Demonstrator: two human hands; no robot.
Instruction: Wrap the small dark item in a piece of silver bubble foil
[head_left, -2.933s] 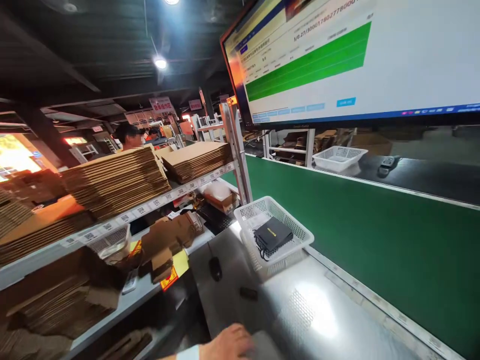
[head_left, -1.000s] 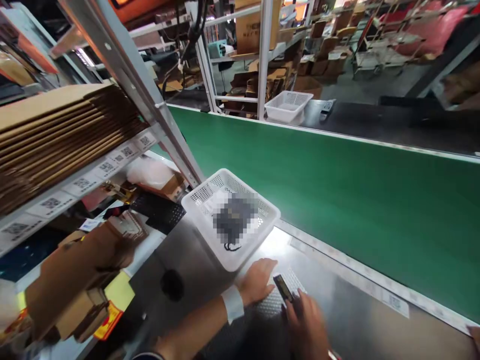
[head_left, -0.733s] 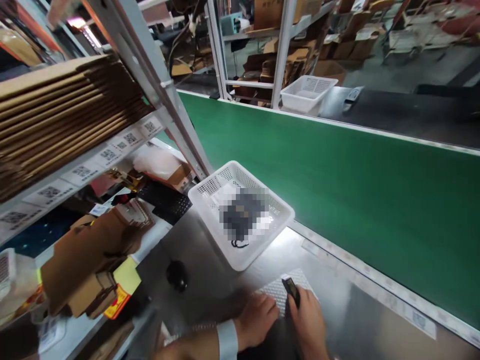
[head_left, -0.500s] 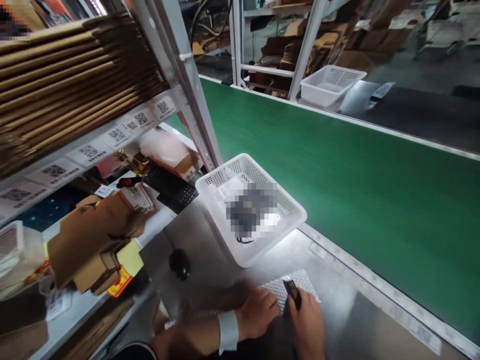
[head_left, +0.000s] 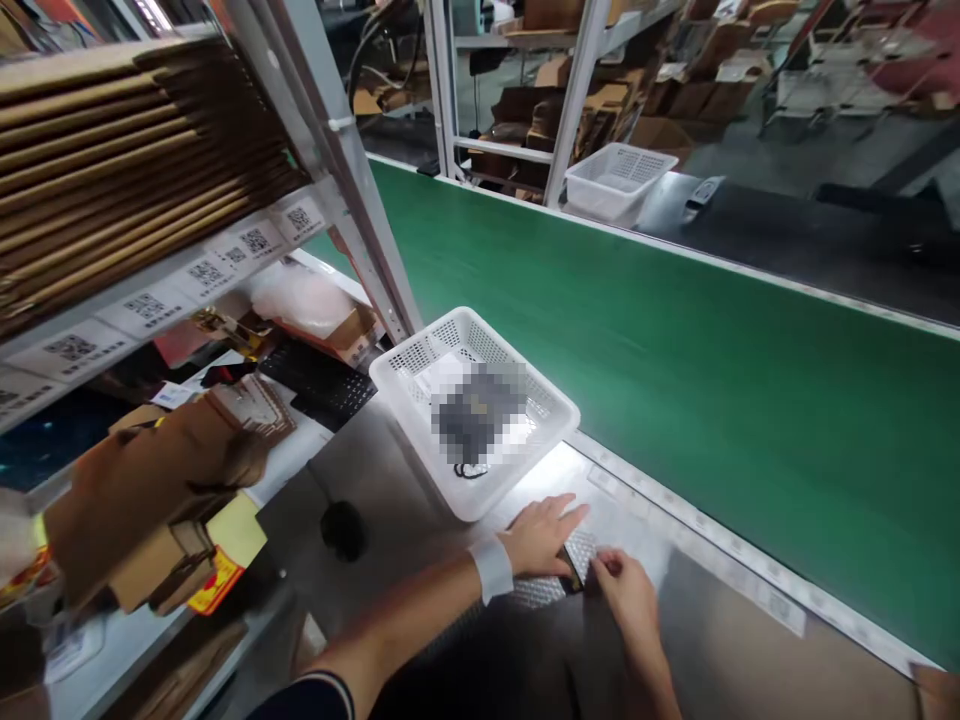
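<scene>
1. On the steel worktop (head_left: 712,650), nearest to me, I see my right hand (head_left: 628,598) with its fingers curled and its fingertips pinching a small dark flat object (head_left: 573,572); what the object is I cannot tell.
2. Just left of that object my left hand (head_left: 541,535) lies flat, fingers stretched out and close together, pressing down a sheet of bubble wrap (head_left: 551,580). The dark object rests on this sheet, between my two hands. A white wristband (head_left: 493,569) circles the left wrist.
3. Just beyond the left hand I see a white perforated basket (head_left: 420,360) on the worktop, its near corner almost touching my fingertips. Inside lies a dark thing that is blurred out, with a thin black cord looping from it.
4. Left of the basket, a black computer mouse (head_left: 343,528) sits on the worktop, and farther left a black keyboard (head_left: 322,380) lies under the shelving.
5. Above and left of the basket I see flattened cardboard boxes (head_left: 112,170) stacked on a shelf with code labels along its edge.
6. Behind the basket a green conveyor belt (head_left: 675,340) runs the width of the view.
7. Beyond the belt, well apart from the basket, a second white basket (head_left: 619,180) stands on a dark surface.
</scene>
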